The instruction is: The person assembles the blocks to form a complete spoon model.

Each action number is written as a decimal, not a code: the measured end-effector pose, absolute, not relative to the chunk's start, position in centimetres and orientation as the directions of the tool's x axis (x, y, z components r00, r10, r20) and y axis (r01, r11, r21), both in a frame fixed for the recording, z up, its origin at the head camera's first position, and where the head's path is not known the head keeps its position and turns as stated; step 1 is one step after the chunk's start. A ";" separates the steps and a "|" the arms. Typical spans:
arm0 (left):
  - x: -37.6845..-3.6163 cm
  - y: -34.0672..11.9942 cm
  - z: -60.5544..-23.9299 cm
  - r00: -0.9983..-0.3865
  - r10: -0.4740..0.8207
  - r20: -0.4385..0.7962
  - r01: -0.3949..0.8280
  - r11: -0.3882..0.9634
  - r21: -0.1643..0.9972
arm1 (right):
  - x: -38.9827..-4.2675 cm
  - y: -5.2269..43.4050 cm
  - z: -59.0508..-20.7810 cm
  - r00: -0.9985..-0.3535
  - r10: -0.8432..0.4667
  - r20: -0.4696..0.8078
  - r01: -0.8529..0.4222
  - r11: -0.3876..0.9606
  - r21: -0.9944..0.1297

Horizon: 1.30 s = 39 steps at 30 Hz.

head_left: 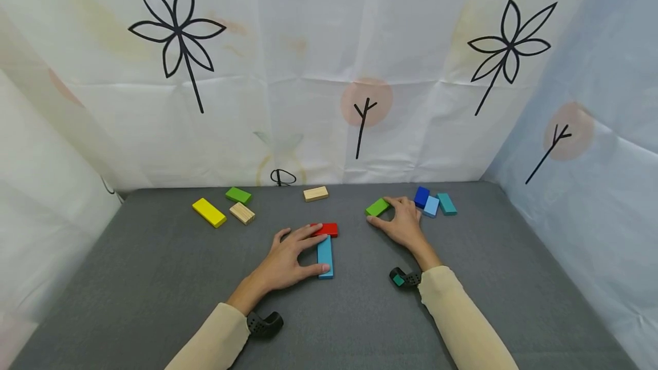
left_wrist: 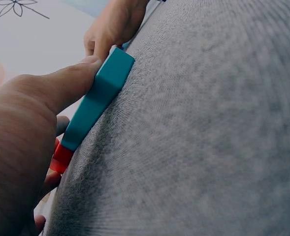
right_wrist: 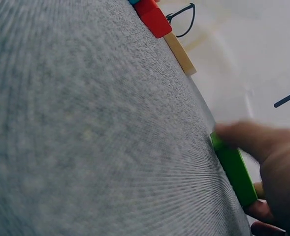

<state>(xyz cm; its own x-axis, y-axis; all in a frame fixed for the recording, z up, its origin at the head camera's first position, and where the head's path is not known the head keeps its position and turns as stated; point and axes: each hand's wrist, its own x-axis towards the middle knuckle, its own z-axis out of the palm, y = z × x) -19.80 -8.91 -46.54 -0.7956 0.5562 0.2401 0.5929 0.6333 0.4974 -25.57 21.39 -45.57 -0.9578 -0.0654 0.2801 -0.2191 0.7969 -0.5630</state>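
My left hand [head_left: 315, 249] lies flat over a teal block [head_left: 325, 256] and a red block [head_left: 326, 229] that meet in an L on the grey mat [head_left: 154, 278]. Its thumb presses the teal block's near end and its straight fingers rest on the red block. The left wrist view shows the thumb [left_wrist: 61, 86] against the teal block [left_wrist: 98, 98], with the red block [left_wrist: 61, 157] behind. My right hand [head_left: 385, 214] pinches a green block [head_left: 377, 207] between thumb and forefinger. In the right wrist view the green block [right_wrist: 233, 169] sits under the thumb [right_wrist: 243, 137].
At the back left lie a yellow block [head_left: 209, 212], a green block [head_left: 239, 194] and a wooden block [head_left: 242, 213]. Another wooden block [head_left: 316, 193] lies at the back middle. Dark blue [head_left: 421, 197], light blue [head_left: 431, 205] and teal [head_left: 446, 203] blocks cluster beside my right hand. White cloth walls enclose the mat.
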 end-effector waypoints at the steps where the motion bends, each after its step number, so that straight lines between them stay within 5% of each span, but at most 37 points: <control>1: -19.8 -8.9 -46.5 -0.796 0.557 0.239 0.593 0.634 0.497 | -25.5 21.4 -45.6 -0.957 -0.060 0.285 -0.219 0.795 -0.566; 21: -20.1 -9.0 -46.8 -0.799 0.534 0.276 0.594 0.629 0.501 | -25.5 21.1 -43.5 -0.978 -0.101 0.183 -0.199 0.719 -0.666; 39: -20.0 -8.6 -46.9 -0.821 0.516 0.244 0.562 0.662 0.496 | -20.0 17.7 -43.3 -0.898 -0.362 0.249 -0.427 0.585 -0.690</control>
<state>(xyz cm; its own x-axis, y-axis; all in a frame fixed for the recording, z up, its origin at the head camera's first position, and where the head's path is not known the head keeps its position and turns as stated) -19.95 -8.64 -46.88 -0.8214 0.5157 0.2436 0.5624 0.6615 0.4961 -20.05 17.66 -43.27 -0.8983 -0.3622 0.2488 -0.4269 0.5848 -0.6897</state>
